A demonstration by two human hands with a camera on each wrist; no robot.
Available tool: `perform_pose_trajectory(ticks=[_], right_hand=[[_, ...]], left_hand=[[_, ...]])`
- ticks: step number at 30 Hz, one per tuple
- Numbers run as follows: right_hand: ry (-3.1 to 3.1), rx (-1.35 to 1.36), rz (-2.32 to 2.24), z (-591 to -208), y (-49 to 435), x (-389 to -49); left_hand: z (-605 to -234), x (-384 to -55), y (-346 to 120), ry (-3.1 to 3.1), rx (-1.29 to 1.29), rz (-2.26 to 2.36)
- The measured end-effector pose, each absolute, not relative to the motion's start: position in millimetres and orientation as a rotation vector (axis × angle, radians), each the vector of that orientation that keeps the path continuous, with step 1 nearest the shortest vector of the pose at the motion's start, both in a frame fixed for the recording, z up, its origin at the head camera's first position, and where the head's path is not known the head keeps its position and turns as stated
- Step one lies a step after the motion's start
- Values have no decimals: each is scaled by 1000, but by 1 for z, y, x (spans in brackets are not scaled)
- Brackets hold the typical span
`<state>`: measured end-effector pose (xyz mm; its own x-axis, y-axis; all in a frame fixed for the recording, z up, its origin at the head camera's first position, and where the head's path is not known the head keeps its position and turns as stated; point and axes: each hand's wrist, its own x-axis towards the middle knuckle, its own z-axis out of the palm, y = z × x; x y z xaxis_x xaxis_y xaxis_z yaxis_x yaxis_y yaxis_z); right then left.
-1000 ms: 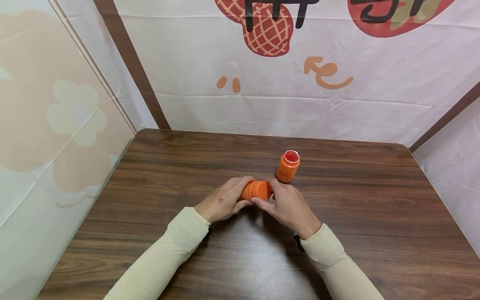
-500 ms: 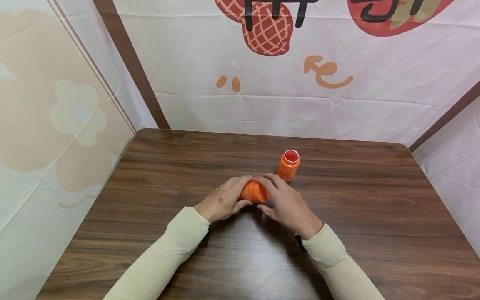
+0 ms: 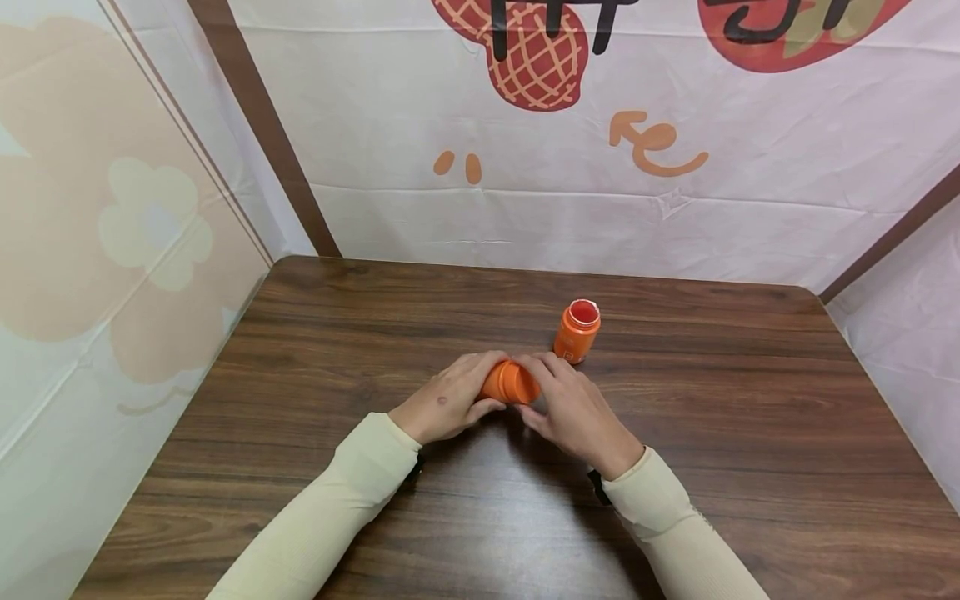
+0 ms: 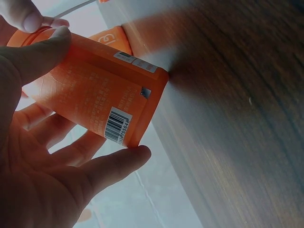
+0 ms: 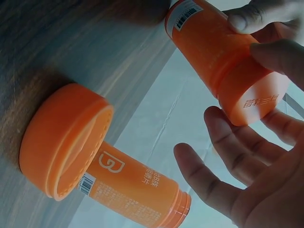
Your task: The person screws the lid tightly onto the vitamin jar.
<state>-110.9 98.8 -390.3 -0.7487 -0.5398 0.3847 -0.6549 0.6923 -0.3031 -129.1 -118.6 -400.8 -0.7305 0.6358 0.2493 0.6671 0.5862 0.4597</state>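
Observation:
My left hand grips an orange plastic bottle, tilted, with its capped end toward my right hand. Thumb and fingers of that left hand lie on opposite sides of the labelled body, a barcode showing near the base. On the other end, the right hand pinches the orange screw cap, thumb on one side and fingertips on the other; raised lettering marks the cap's top. Behind the right hand stands a second orange bottle, uncapped, its mouth showing. The right wrist view also has a loose orange cap on the table.
The dark wood-grain table carries everything. A printed cloth backdrop rises along its far edge, with cloth panels at the left and right sides too. In the head view the right hand hides the loose cap.
The right hand's fingers have shifted over the top of the cap and its thumb has dropped lower, turning round it. The left hand and the standing bottle stay in place.

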Motion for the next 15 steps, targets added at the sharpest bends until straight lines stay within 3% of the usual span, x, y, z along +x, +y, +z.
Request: perform_pose_trajectory(ticks=[15], right_hand=[[-2743, 795, 703, -390, 95, -108]], left_hand=[[-400, -129, -117, -2761, -1132, -859]])
